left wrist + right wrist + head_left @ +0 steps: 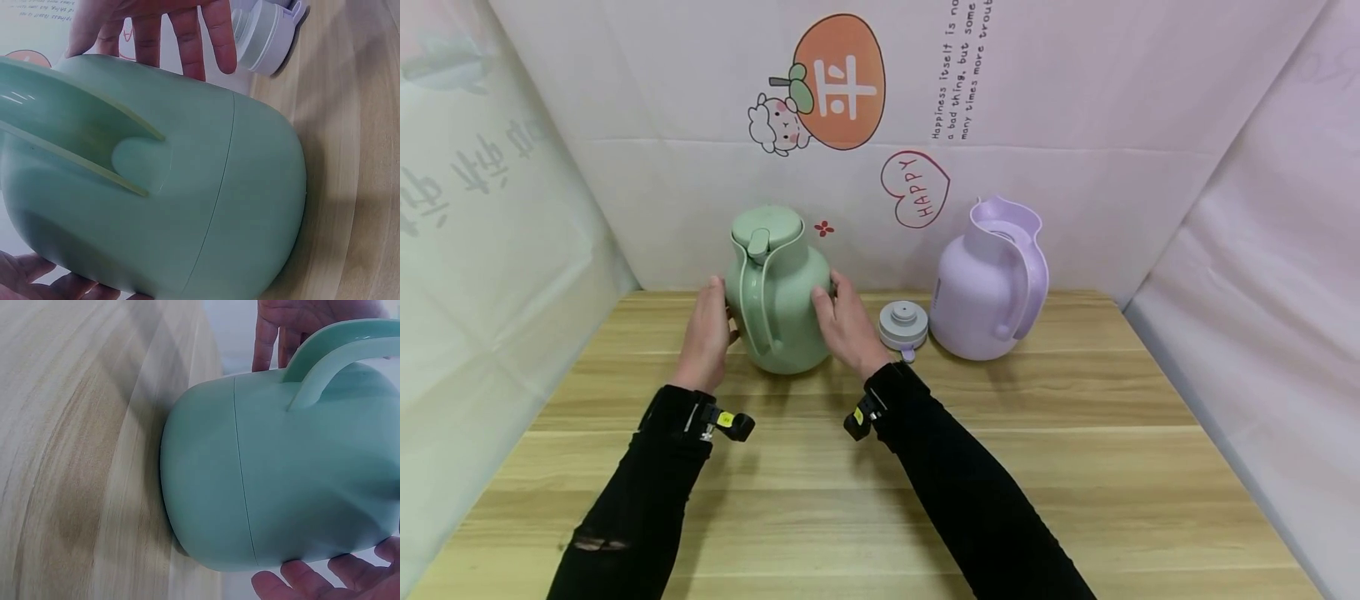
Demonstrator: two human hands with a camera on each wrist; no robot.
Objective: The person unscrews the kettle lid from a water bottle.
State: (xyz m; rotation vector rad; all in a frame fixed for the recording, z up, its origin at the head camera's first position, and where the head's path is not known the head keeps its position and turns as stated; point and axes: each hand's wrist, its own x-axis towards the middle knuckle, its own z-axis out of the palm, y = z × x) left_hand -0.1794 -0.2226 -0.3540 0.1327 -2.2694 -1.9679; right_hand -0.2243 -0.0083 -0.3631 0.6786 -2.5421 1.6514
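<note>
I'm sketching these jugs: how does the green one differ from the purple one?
The green jug has its lid on; the purple jug is uncovered, with a grey stopper beside it. The green jug is between the left hand and right hand; neither touches the purple jug. The green jug's handle faces the viewer, while the purple jug's handle sits toward the right. Both have rounded bodies.

The back cloth (pixel 1112 100) bears "平" on an orange fruit (pixel 842 83), "HAPPY" inside a red heart (pixel 915 189), and cut-off lines (pixel 961 79): "Happiness itself is no", "a bad thing, but some", "many times more troub".
</note>
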